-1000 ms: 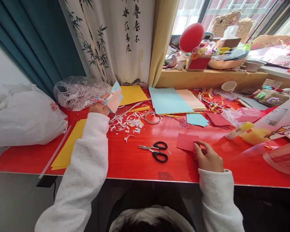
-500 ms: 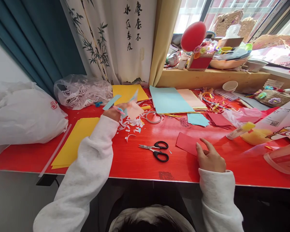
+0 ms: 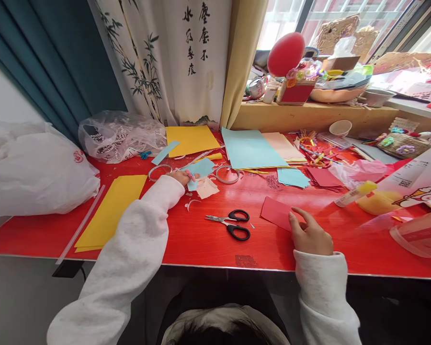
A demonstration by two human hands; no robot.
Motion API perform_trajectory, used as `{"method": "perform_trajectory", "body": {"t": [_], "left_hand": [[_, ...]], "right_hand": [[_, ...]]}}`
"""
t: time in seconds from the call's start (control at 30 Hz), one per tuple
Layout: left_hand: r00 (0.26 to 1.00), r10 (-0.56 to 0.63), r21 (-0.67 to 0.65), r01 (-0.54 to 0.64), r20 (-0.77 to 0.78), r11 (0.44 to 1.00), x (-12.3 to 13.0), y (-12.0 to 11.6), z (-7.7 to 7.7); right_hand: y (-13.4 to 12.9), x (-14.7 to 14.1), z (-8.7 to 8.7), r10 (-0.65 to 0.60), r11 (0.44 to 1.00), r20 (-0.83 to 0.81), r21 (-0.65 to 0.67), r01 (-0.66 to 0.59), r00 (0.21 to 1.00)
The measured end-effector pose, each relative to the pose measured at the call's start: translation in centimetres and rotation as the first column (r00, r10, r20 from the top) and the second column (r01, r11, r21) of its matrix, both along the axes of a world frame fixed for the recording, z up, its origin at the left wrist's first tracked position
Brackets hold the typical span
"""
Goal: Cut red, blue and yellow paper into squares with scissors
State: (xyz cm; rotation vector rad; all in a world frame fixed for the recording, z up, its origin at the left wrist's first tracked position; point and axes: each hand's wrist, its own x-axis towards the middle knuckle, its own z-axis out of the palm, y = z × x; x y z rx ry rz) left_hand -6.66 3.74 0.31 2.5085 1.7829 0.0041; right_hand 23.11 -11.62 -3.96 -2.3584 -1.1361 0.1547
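Observation:
My left hand (image 3: 179,177) reaches over paper scraps at the left middle of the red table. A small pink patch shows at its fingertips; most of the fingers are hidden, so its grip is unclear. Beside them lie a light blue paper scrap (image 3: 203,167) and a pale pink scrap (image 3: 207,189). My right hand (image 3: 312,235) rests at the right edge of a red paper rectangle (image 3: 276,212), index finger stretched out and thumb touching the paper. Between the hands, scissors (image 3: 233,223) with black handles lie with their blades to the left.
Yellow sheets (image 3: 111,211) lie at the left, near a white plastic bag (image 3: 39,172). Blue sheets (image 3: 253,148), small blue cards (image 3: 293,177) and red cards (image 3: 325,178) are farther back. A glue stick (image 3: 355,193) and a clear plastic cup (image 3: 420,235) stand at the right.
My left hand has come down and slightly right, from holding blue and pink scraps above the table. Those scraps now lie over the white shreds. My right hand has stayed put.

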Motion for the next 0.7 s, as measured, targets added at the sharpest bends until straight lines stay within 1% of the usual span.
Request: {"method": "perform_trajectory", "body": {"t": [0.07,0.17,0.27,0.33,0.4,0.47,0.53,0.6,0.63,0.67,0.7], "left_hand": [[1.0,0.0,-0.046,-0.001,-0.016,0.999,-0.1,0.0,-0.3],[1.0,-0.007,-0.075,0.005,-0.024,0.997,-0.6,0.2,-0.8],[0.996,-0.089,-0.119,0.089,0.001,0.989,-1.4,0.5,-1.1],[0.99,-0.128,-0.165,0.136,0.055,0.977,-2.3,0.7,-1.0],[0.984,-0.139,-0.209,0.16,0.111,0.965,-3.1,0.8,-0.6],[0.975,-0.14,-0.209,0.175,0.17,0.962,-3.7,0.7,0.1],[0.949,-0.163,-0.112,0.199,0.268,0.974,-3.5,0.4,0.8],[0.92,-0.191,0.07,0.178,0.342,0.982,-2.5,0.0,1.2],[0.92,-0.198,0.161,0.15,0.34,0.975,-1.7,-0.3,1.2],[0.935,-0.188,0.229,0.12,0.3,0.966,-0.8,-0.6,0.9],[0.957,-0.17,0.26,0.106,0.236,0.96,0.2,-0.8,0.5]], "right_hand": [[0.1,0.0,0.1,-0.008,1.0,-0.017,-0.018,0.007,1.0],[0.1,0.0,0.2,-0.007,1.0,-0.026,-0.016,0.007,1.0],[0.1,-0.1,0.2,-0.002,1.0,-0.017,-0.012,0.001,1.0],[0.0,-0.1,0.1,-0.005,1.0,-0.015,-0.017,0.004,1.0],[0.0,-0.1,0.1,-0.008,1.0,-0.014,-0.021,0.008,1.0],[0.1,-0.1,0.0,-0.007,1.0,-0.01,-0.019,0.006,1.0],[0.1,0.0,0.0,-0.007,1.0,-0.007,-0.02,0.007,1.0],[0.1,0.0,0.0,-0.012,0.999,-0.009,-0.035,0.012,1.0],[0.2,0.0,0.1,-0.015,0.999,-0.01,-0.046,0.015,1.0],[0.2,0.0,0.1,-0.017,0.998,-0.01,-0.056,0.017,1.0],[0.2,0.0,0.2,-0.019,0.998,-0.011,-0.064,0.018,1.0]]}}
